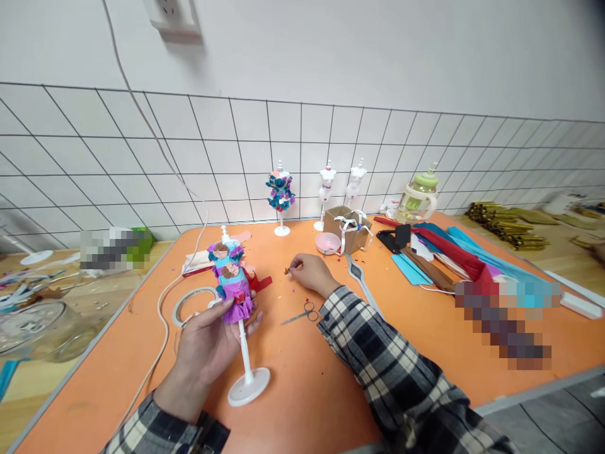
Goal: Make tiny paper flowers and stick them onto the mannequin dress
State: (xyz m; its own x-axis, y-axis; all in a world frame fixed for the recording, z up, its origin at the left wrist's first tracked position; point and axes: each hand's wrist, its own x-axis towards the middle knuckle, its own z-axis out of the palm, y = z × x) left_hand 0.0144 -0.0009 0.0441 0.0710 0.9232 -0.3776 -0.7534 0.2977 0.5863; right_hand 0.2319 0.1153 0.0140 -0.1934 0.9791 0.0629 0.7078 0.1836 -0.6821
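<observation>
My left hand (212, 334) is wrapped round the lower body of a small dress form (236, 287) on a white stand, tilted over the table. Purple, blue and brown paper ruffles cover the form. Off to the right, my right hand (309, 272) is pinched on a tiny brown scrap (288, 271) just above the tabletop. Small scissors (302, 313) lie below that hand. A roll of white tape (179, 309) lies behind my left hand, and a piece of red paper (259, 282) sits beside the form.
Three more dress forms, one decorated (280, 191), stand along the tiled wall. Near them are a cardboard box (333, 221), a pink bowl (328, 243) and a green-lidded bottle (418, 197). Coloured paper strips (460, 255) lie at right. A white cable (163, 296) crosses the orange table's left side.
</observation>
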